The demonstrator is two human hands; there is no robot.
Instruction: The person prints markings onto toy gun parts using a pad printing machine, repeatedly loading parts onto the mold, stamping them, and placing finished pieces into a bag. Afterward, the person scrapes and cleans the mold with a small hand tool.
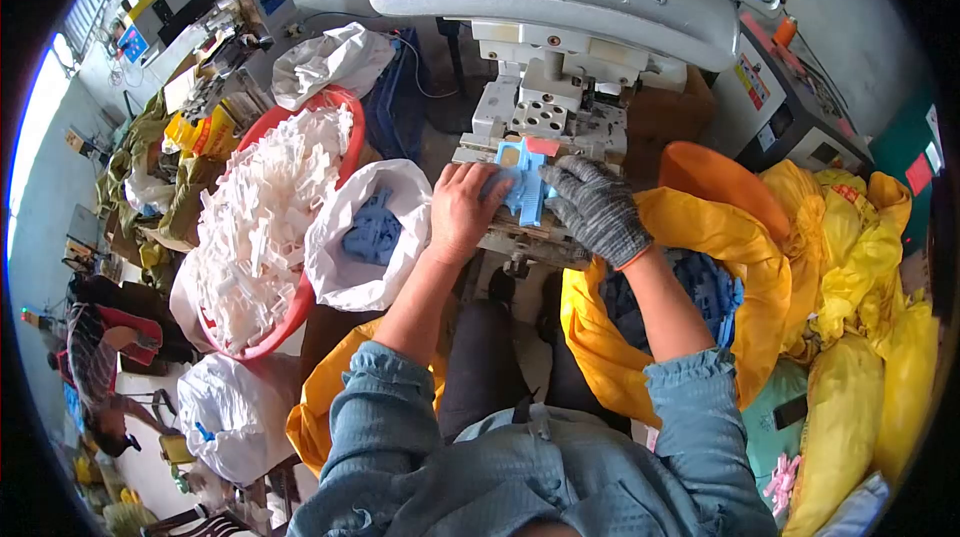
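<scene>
Teal shirt [530, 477], near side of blue plastic part [529, 199]. Machine bed [497, 105] directly under part. Left hand [464, 205] grips part's left side; gloved right hand [600, 209], fingers curled, at its right, grip unclear.

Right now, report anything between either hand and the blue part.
Nothing visible blocks them: the left hand and gloved right hand are at opposite sides of the blue part. The red piece is at its far end, not in between.
</scene>
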